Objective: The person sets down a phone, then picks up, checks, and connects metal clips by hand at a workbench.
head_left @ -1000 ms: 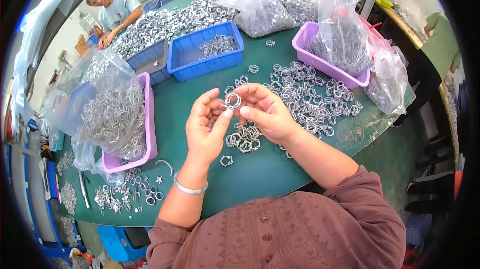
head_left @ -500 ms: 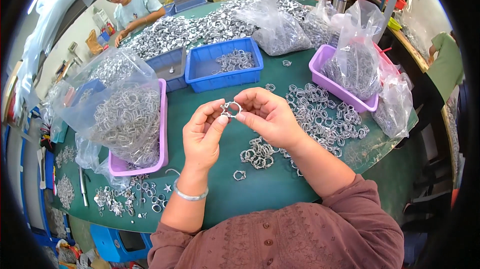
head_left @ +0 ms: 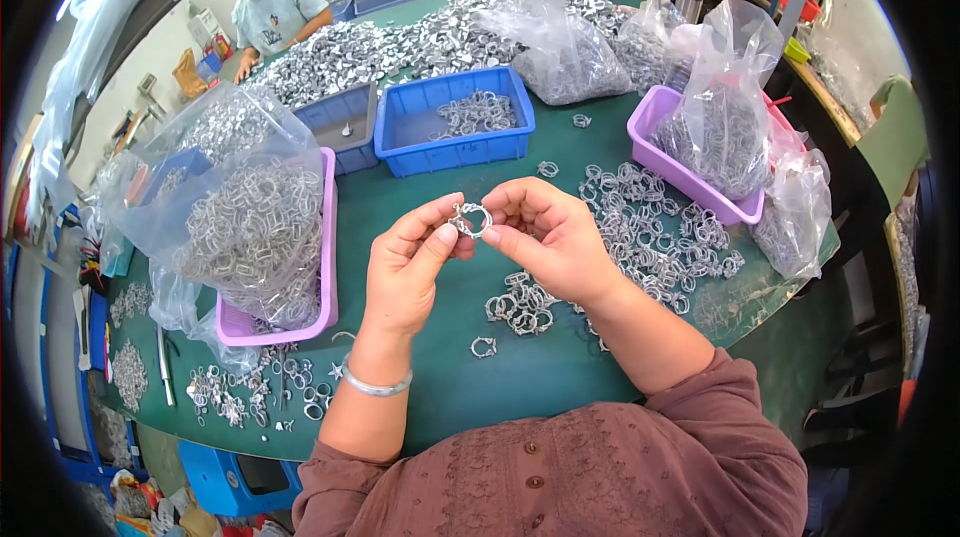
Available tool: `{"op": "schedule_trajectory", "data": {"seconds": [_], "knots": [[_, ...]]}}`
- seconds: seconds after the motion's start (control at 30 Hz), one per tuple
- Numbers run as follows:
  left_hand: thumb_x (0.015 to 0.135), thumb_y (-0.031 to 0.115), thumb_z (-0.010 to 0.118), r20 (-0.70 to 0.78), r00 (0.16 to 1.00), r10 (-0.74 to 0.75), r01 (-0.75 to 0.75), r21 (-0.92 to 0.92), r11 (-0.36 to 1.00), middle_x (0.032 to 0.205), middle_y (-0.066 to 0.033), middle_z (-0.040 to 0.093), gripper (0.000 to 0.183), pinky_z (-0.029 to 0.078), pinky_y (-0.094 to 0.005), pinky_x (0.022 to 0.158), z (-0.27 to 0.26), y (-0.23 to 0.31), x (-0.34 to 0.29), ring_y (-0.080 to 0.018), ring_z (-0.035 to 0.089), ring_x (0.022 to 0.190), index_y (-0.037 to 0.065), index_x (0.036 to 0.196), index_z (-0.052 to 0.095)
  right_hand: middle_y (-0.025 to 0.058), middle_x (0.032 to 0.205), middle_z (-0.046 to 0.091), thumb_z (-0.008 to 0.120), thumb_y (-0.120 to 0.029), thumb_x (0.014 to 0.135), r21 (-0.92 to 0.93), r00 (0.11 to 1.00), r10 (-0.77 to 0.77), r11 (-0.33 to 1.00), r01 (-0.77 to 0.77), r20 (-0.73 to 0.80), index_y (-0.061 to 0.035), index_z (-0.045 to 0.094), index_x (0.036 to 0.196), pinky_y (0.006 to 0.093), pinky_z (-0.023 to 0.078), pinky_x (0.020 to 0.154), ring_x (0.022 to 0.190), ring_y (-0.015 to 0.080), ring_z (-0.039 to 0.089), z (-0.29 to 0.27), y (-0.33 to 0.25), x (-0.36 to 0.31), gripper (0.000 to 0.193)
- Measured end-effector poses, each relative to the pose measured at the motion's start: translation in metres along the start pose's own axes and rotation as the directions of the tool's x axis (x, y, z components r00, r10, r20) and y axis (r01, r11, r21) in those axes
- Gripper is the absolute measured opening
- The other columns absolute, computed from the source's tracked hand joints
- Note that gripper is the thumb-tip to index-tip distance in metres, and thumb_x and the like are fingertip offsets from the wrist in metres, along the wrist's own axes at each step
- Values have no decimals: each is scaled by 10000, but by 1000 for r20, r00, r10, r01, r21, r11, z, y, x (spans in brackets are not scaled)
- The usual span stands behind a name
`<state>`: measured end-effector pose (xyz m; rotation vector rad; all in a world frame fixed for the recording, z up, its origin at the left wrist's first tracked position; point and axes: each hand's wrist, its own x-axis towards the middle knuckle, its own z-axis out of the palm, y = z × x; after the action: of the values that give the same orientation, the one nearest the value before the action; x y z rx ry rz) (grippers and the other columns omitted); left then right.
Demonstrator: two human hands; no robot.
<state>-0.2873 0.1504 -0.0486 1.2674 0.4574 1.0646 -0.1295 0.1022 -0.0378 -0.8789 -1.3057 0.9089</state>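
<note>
A silver-coloured metal ring [head_left: 480,210] with a decorated side is held up between my two hands over the table. My left hand [head_left: 404,272] pinches the decorated side between thumb and fingers. From the other side, the thumb and curled fingers of my right hand [head_left: 553,240] grip its band. Below the right wrist lies a small heap of similar rings [head_left: 522,305], with one single ring [head_left: 483,347] apart from it. A larger spread of rings [head_left: 645,227] lies right of my right hand.
Beyond my hands stands a blue tray [head_left: 410,151] with some rings inside. Purple baskets holding clear bags stand at left [head_left: 330,237] and right [head_left: 700,195]. Silver pieces [head_left: 345,62] cover the table's far side, where another person sits. Small parts [head_left: 235,392] lie front left.
The whole view has shifted slightly. Both hands keep their grip on the ring, which sits a little further right in the picture with its band seen rounder.
</note>
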Motion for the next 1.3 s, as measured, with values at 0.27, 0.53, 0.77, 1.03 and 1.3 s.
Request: {"op": "schedule_trajectory", "data": {"seconds": [0.27,0.53,0.77,1.03,1.3], "knots": [[865,84,482,7,1000,6,-6,-39,999,909,-78,594,235,481,-290,708,-4,0,0,-148,567,774,-4,1078,528,40,826,587,559,-12,794,-72,999,-31,997,33,35,-3,539,969,217,456,647,733,76,549,-1,0,0,177],[860,88,496,1,1000,5,-5,-14,1000,903,-74,590,225,476,-285,701,-1,1,1,-143,565,767,2,1064,535,39,900,586,527,-19,818,63,997,69,995,-71,34,-1,530,1010,215,454,676,763,76,545,-3,0,1,193],[849,106,528,-77,996,-35,34,-9,999,826,-48,595,191,470,-243,637,-2,-2,1,-116,555,689,3,1005,564,43,862,587,535,-62,821,229,961,265,933,-276,77,1,532,987,220,458,634,716,81,545,-5,1,4,178],[842,96,538,-109,994,-27,27,-3,1000,828,-50,593,193,470,-236,635,2,-3,1,-109,551,685,-1,1007,562,44,835,588,543,-78,816,294,946,310,899,-325,98,8,517,1007,212,448,617,688,84,542,-8,1,4,211],[835,62,519,-40,996,85,-87,-68,994,947,-67,554,294,477,-268,689,6,-1,0,-136,561,798,6,1123,486,61,855,594,560,-12,790,91,1000,-6,996,9,-29,7,518,1005,239,471,658,738,123,577,-3,7,2,220]]}}
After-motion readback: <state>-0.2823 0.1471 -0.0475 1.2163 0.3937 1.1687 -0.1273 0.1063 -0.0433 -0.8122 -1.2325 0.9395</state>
